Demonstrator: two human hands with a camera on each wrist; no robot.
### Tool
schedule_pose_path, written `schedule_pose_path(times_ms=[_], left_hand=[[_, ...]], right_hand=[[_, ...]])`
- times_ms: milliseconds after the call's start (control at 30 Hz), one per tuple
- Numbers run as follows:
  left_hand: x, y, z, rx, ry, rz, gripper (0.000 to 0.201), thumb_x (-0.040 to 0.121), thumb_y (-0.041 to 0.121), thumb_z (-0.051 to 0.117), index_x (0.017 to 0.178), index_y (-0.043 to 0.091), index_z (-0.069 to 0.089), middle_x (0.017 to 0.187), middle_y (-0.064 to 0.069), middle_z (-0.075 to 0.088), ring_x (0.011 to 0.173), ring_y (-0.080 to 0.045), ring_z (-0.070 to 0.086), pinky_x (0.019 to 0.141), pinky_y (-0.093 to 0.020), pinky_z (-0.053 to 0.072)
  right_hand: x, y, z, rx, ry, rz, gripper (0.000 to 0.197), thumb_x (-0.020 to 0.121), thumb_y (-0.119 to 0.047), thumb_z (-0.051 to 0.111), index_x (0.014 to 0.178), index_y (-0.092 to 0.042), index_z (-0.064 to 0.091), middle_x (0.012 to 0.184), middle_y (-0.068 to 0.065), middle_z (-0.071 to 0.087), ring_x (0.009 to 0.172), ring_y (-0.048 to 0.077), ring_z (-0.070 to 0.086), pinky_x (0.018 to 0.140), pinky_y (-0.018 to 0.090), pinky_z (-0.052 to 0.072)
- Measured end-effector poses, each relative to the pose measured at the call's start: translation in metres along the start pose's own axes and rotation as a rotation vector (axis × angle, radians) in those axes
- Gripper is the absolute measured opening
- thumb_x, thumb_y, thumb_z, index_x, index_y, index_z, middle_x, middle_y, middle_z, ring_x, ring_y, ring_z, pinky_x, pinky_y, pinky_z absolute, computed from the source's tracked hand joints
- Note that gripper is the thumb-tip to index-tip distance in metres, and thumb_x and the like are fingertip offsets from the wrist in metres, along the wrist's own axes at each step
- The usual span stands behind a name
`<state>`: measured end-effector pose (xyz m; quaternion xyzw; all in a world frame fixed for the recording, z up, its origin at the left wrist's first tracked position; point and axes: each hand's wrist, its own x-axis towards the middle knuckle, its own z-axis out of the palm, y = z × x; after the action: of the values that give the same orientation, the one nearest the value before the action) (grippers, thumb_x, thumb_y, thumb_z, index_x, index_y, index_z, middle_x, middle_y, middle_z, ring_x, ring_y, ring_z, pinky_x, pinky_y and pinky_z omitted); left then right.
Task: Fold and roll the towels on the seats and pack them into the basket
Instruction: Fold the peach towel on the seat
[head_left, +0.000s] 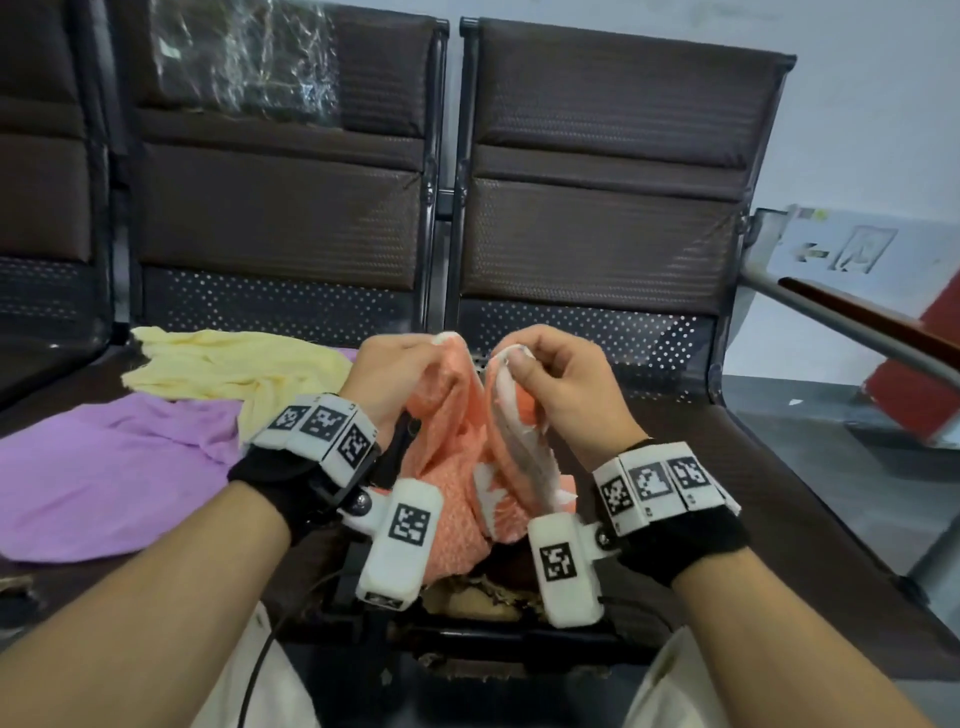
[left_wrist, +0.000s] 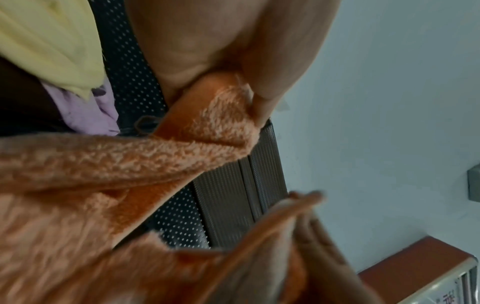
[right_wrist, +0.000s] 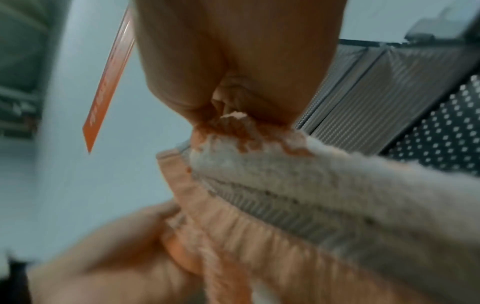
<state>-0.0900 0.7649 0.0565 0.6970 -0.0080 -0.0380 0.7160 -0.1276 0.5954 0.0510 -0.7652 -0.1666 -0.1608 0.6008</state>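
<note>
While no basket shows in any view, three towels do: an orange towel (head_left: 457, 467) at centre frame, a yellow towel (head_left: 234, 369) and a purple towel (head_left: 109, 467) at left, the last two lying loose and overlapping on the left seat (head_left: 52, 395). The left hand (head_left: 400, 374) and right hand (head_left: 566, 384) each pinch an upper edge of the orange towel with curled fingers, lifting it so it hangs over the seats' front edge. At right, the right seat (head_left: 779, 493) lies bare.

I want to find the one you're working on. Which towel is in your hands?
The orange towel. Left hand and right hand each pinch it, while the yellow towel and purple towel lie on the seat.
</note>
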Motion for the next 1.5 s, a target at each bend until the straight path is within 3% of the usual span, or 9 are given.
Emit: schedule_pose_path(times_ms=[167, 300, 400, 567, 767, 933, 1067, 1333, 1500], left_hand=[[-0.002, -0.003, 0.010, -0.044, -0.128, -0.048, 0.016, 0.085, -0.001, 0.058, 0.095, 0.001, 0.071, 0.096, -0.020, 0.070, 0.082, -0.025, 0.063, 0.077, -0.036, 0.053], [0.003, -0.008, 0.014, -0.059, -0.161, -0.064, 0.024, 0.092, -0.007, 0.047, 0.112, 0.001, 0.059, 0.104, -0.017, 0.067, 0.092, -0.025, 0.061, 0.088, -0.038, 0.050], [0.004, -0.010, 0.014, -0.044, -0.223, -0.062, 0.015, 0.093, 0.001, 0.050, 0.099, 0.005, 0.063, 0.096, -0.014, 0.068, 0.089, -0.025, 0.060, 0.092, -0.042, 0.048], [0.005, -0.015, 0.018, -0.041, -0.277, -0.056, 0.024, 0.095, 0.011, 0.050, 0.109, -0.001, 0.066, 0.088, -0.014, 0.064, 0.072, -0.016, 0.057, 0.070, -0.027, 0.049], [0.002, -0.018, 0.015, -0.101, -0.387, -0.053, 0.028, 0.096, 0.022, 0.050, 0.101, 0.003, 0.070, 0.089, -0.013, 0.072, 0.078, -0.018, 0.069, 0.065, -0.025, 0.056], [-0.001, -0.020, 0.012, 0.108, -0.322, 0.070, 0.026, 0.096, 0.005, 0.046, 0.108, 0.007, 0.068, 0.103, -0.023, 0.069, 0.096, -0.030, 0.066, 0.086, -0.039, 0.054], [-0.001, -0.015, 0.005, 0.180, -0.134, 0.128, 0.024, 0.092, 0.002, 0.045, 0.093, 0.017, 0.065, 0.094, -0.013, 0.069, 0.080, -0.020, 0.064, 0.063, -0.027, 0.048], [-0.009, -0.008, -0.020, 0.170, -0.045, 0.163, 0.026, 0.090, 0.001, 0.042, 0.081, 0.017, 0.061, 0.073, -0.003, 0.060, 0.059, -0.007, 0.056, 0.050, -0.021, 0.042], [-0.016, -0.002, -0.024, 0.117, 0.013, 0.172, 0.031, 0.088, 0.001, 0.041, 0.072, 0.019, 0.061, 0.062, 0.001, 0.054, 0.048, -0.006, 0.049, 0.045, -0.021, 0.037]], right_hand=[[0.009, 0.018, 0.007, 0.158, 0.055, 0.282, 0.016, 0.091, -0.005, 0.059, 0.084, -0.014, 0.070, 0.087, 0.011, 0.072, 0.081, 0.020, 0.067, 0.078, 0.039, 0.054], [0.012, 0.026, 0.007, 0.251, 0.055, 0.301, 0.012, 0.084, -0.010, 0.067, 0.077, -0.019, 0.072, 0.084, 0.009, 0.071, 0.080, 0.023, 0.067, 0.079, 0.041, 0.055], [0.013, 0.032, 0.009, 0.146, 0.112, 0.293, 0.010, 0.083, -0.011, 0.069, 0.077, -0.018, 0.071, 0.084, 0.011, 0.071, 0.082, 0.024, 0.067, 0.083, 0.043, 0.055], [0.014, 0.037, 0.014, -0.015, 0.219, 0.256, 0.008, 0.082, -0.013, 0.071, 0.075, -0.017, 0.068, 0.079, 0.003, 0.070, 0.075, 0.013, 0.065, 0.077, 0.034, 0.056], [0.013, 0.040, 0.014, -0.108, 0.238, 0.242, 0.008, 0.080, -0.022, 0.073, 0.077, -0.020, 0.066, 0.080, -0.001, 0.069, 0.078, 0.013, 0.065, 0.079, 0.035, 0.055], [0.009, 0.035, 0.010, -0.111, 0.153, 0.237, 0.014, 0.077, -0.025, 0.076, 0.076, -0.017, 0.065, 0.074, 0.001, 0.067, 0.070, 0.013, 0.062, 0.071, 0.037, 0.055], [0.005, 0.034, -0.005, -0.190, 0.046, 0.174, 0.027, 0.072, -0.037, 0.078, 0.069, -0.016, 0.062, 0.056, -0.008, 0.053, 0.052, 0.005, 0.047, 0.053, 0.025, 0.042], [-0.029, 0.038, -0.020, -0.517, -0.590, 0.201, 0.018, 0.077, -0.044, 0.073, 0.090, -0.032, 0.068, 0.094, -0.012, 0.070, 0.092, 0.004, 0.063, 0.089, 0.036, 0.051], [-0.036, 0.026, -0.021, -0.237, -0.465, 0.155, 0.023, 0.089, -0.031, 0.063, 0.088, -0.008, 0.060, 0.086, 0.004, 0.062, 0.084, 0.015, 0.057, 0.080, 0.042, 0.046]])
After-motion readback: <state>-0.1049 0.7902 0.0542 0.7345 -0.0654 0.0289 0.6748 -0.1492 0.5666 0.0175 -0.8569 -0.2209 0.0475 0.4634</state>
